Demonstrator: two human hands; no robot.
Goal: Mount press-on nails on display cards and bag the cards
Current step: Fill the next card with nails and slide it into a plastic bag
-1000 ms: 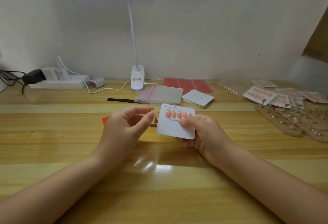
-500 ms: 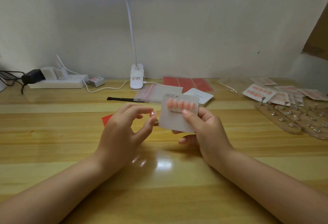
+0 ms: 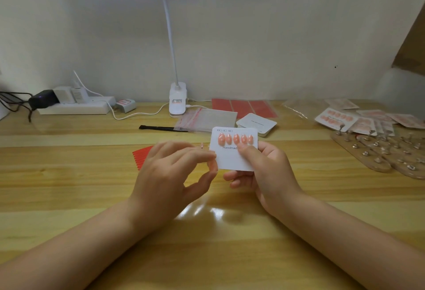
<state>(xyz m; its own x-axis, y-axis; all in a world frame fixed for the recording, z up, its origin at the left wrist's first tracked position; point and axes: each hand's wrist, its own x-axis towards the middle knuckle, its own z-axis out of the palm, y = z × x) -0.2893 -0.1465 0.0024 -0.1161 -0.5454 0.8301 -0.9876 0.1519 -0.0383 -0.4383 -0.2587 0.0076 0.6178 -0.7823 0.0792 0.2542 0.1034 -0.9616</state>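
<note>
Single head view, worn high, facing forward and down over wooden table point(image 3: 69, 197). Close on left hand point(image 3: 170, 174) and right hand point(image 3: 266, 174) at centre; wall beyond hands. No second view to share.

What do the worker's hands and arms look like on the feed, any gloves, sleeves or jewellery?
Both forearms are bare up to the frame edge, with no sleeves in view. The left hand and right hand wear no gloves, and no rings, watch or bracelets show. Fingernails look short and plain where visible. No markings show on either arm.
</note>
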